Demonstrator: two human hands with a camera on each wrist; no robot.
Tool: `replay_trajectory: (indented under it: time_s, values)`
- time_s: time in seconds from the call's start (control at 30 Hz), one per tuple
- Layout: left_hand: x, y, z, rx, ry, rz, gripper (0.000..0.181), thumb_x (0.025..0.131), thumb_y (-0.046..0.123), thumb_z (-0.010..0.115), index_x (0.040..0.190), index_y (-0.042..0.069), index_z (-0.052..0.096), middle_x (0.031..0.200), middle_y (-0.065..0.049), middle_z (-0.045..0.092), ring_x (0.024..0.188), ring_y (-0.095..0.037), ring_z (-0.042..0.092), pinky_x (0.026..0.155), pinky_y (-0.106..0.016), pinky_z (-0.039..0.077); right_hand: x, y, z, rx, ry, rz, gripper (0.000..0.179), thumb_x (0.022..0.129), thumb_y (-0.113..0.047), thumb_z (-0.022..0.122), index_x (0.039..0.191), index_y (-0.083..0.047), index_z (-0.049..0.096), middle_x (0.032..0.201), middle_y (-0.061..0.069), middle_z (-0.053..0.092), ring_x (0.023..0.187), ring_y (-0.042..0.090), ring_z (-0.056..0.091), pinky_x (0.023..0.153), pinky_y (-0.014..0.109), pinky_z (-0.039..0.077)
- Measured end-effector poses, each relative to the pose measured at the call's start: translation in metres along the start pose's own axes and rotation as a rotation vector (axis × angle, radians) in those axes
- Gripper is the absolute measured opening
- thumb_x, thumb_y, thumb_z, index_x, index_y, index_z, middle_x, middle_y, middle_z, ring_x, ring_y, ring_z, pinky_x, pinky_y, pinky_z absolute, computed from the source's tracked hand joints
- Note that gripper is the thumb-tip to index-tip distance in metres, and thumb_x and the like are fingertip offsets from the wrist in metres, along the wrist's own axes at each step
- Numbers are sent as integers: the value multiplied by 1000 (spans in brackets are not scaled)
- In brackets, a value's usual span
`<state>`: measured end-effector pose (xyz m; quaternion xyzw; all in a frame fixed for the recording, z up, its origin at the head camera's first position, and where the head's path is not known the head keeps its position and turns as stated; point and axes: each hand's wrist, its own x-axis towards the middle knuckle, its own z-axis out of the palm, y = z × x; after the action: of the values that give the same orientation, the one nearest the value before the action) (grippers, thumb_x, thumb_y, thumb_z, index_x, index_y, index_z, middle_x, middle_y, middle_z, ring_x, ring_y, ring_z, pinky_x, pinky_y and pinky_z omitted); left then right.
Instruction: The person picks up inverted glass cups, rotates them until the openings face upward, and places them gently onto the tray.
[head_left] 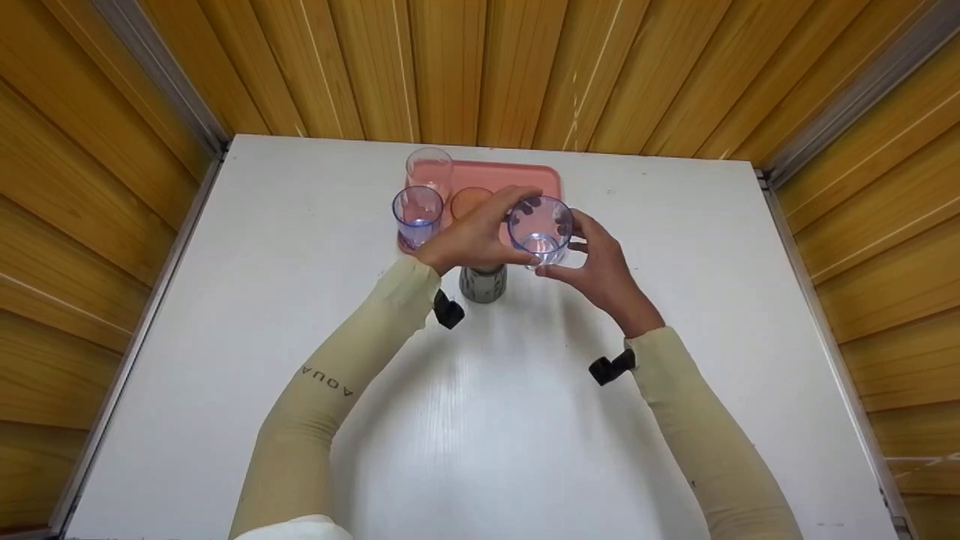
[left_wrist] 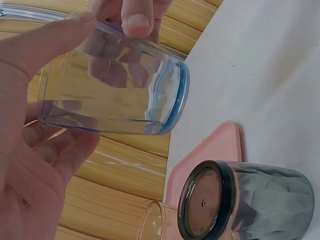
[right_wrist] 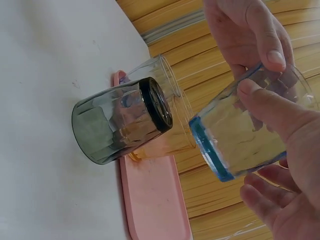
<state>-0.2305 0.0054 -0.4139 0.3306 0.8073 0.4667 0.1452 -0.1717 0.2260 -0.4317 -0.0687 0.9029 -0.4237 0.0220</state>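
Observation:
Both hands hold a clear blue-tinted drinking glass (head_left: pixel 540 225) upright above the near right part of the pink tray (head_left: pixel 549 174). My left hand (head_left: pixel 480 236) grips its left side, thumb near and fingers on the far side. On the right side my right hand (head_left: pixel 601 262) holds it between thumb and fingers. Its thick blue base (left_wrist: pixel 176 100) points down toward the table in the left wrist view. Below the left hand, a grey glass (right_wrist: pixel 112 122) stands upside down on the white table, in front of the tray, its thick dark base uppermost.
On the tray's left part stand a blue glass (head_left: pixel 418 214), a clear glass (head_left: pixel 429 169) behind it and an orange glass (head_left: pixel 471 201), partly hidden by the left hand. Wood-patterned panels (head_left: pixel 480 75) border the white table (head_left: pixel 480 450) at the back and sides.

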Motion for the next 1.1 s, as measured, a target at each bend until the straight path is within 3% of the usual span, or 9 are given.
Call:
replay_trajectory:
  time_s: [0.2,0.57,0.83,1.1]
  values:
    - [1,0,-3,29,-29,5,92,72,41,83,148,31,32,146,7,42,132,-10,42,113,-36,39,2,-4,-6,-3,-12,-44,98,71,-37,85,150,-23,29,149,-1,42,133,18,46,107,35,46]
    - [1,4,-3,93,-66,-19,93,72,41,83,148,32,32,150,8,38,136,-11,40,112,-40,40,3,-3,-11,-38,-40,-138,101,70,-36,86,152,-19,28,148,3,43,133,20,47,105,36,48]
    - [0,4,-2,58,-74,1,93,72,40,84,149,30,33,147,5,42,133,-11,43,112,-42,40,3,-4,-10,-6,-47,-160,95,70,-37,85,149,-21,34,143,2,48,130,19,49,103,37,49]
    - [-2,3,-1,34,-60,-39,99,68,44,85,150,36,29,151,10,36,137,-12,38,114,-44,37,2,-3,-9,1,-17,-162,94,70,-40,85,147,-21,36,143,1,49,128,19,50,101,39,51]
